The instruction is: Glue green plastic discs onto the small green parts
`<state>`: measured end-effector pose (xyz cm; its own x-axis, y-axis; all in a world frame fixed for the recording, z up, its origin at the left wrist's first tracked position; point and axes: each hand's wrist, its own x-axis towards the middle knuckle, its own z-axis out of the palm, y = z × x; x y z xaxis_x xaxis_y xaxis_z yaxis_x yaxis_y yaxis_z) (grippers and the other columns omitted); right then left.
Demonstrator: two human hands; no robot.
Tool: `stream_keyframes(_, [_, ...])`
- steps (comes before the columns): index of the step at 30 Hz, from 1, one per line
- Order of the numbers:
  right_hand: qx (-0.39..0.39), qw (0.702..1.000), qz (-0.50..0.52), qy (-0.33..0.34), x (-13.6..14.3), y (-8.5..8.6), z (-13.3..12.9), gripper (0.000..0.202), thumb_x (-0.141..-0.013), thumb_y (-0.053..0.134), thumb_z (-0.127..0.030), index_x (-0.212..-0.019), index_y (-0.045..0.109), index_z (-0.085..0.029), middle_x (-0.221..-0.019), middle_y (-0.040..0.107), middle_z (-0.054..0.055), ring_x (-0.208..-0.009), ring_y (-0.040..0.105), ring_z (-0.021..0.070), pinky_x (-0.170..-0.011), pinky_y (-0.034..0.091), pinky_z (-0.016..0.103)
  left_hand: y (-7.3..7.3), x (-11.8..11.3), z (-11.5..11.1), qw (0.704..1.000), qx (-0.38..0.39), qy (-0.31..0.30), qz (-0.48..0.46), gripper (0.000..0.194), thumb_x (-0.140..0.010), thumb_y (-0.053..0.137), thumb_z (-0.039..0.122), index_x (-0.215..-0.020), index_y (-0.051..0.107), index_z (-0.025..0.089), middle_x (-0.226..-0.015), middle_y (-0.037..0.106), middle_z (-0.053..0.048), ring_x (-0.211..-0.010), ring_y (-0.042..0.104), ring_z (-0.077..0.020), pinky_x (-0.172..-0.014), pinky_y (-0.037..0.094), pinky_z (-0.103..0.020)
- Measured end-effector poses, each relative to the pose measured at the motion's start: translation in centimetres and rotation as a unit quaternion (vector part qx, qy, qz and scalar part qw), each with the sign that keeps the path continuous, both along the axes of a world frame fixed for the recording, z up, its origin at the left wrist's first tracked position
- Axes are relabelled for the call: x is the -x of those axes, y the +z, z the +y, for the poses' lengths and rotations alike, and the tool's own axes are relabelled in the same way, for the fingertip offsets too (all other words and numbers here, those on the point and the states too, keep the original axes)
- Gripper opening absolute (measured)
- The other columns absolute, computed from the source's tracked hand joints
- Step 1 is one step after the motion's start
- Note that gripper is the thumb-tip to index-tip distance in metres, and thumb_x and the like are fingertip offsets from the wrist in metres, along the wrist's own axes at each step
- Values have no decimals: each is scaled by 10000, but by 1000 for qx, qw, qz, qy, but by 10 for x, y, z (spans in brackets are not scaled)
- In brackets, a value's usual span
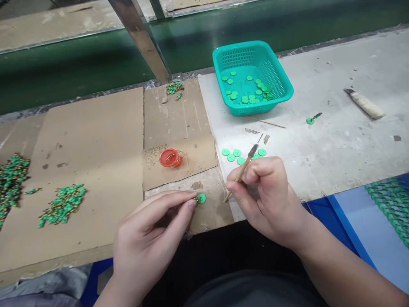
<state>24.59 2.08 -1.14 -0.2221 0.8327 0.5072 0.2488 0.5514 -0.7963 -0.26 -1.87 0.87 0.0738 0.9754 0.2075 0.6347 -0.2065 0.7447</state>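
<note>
Watching remotely, I've got a small round green plastic-looking disc [201, 198] poking from a narrow pinch in my left hand [155, 234], over the pale worktop [338, 149]. Probably light, stiff, kinda slick; I'd take the rim. My right hand [268, 200] holds a slim brown wooden-handled tool [245, 164].

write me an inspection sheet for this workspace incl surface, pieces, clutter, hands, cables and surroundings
Surface: cardboard at left, stained pale covering at right.
Pieces: piles of small green-and-gold pieces on the cardboard; loose green discs; more discs in a teal basket; red cup.
Clutter: thin stick by the basket; pale-handled, dark-tipped tool at far right; flat scraps.
Left hand: pinching, a single disc at its fingertips.
Right hand: holding a wooden-handled tool.
Cables: nothing clearly seen.
Surroundings: post, green panel, green netting.
</note>
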Motion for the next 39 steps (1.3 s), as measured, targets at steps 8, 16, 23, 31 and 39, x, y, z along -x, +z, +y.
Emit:
stream_keyframes(8, [-1, 1000, -13, -17, -1, 3, 0, 298, -1132, 602, -82, -1141, 413, -312, -947, 564, -43, -808, 674, 164, -706, 548, 345, -2, 1, 0, 1000, -7, 0, 12, 164, -1099, 797, 260, -1135, 872, 401, -1138, 871, 82, -990, 828, -115, -817, 662, -207])
stream_keyframes(16, [-11, 1000, 12, -2, 2, 3, -6, 277, -1163, 654, -143, -1208, 436, -307, -994, 694, -9, -849, 748, 178, -764, 651, 360, -3, 1, -1, 999, -12, -12, 37, 157, -1100, 801, 262, -1162, 861, 392, -1158, 870, 64, -1000, 832, -154, -855, 670, -292])
stream_keyframes(23, [-4, 1000, -18, -17, 0, 6, -12, 232, -1168, 669, -151, -1285, 545, -309, -1083, 786, 23, -998, 870, 227, -793, 732, 367, -5, 4, -3, 997, -45, -33, 58, 183, -1091, 801, 215, -1176, 842, 372, -1147, 866, 51, -1026, 826, -179, -974, 687, -353])
stream_keyframes(31, [-19, 996, -88, 7, -12, 14, -17, 110, -1196, 655, -188, -1284, 676, -250, -1091, 879, 44, -965, 877, 226, -870, 722, 352, -5, 1, -2, 993, -68, -66, 76, 249, -1097, 784, 136, -1230, 814, 344, -1170, 855, 32, -1051, 815, -169, -997, 677, -353])
stream_keyframes(39, [20, 997, -44, 53, 12, 10, -5, 123, -1209, 549, -184, -1223, 631, -275, -1111, 819, 30, -997, 832, 206, -858, 692, 328, -5, 1, 0, 991, -88, -65, 77, 308, -1067, 808, 99, -1242, 829, 353, -1184, 870, 44, -1070, 830, -182, -996, 694, -357])
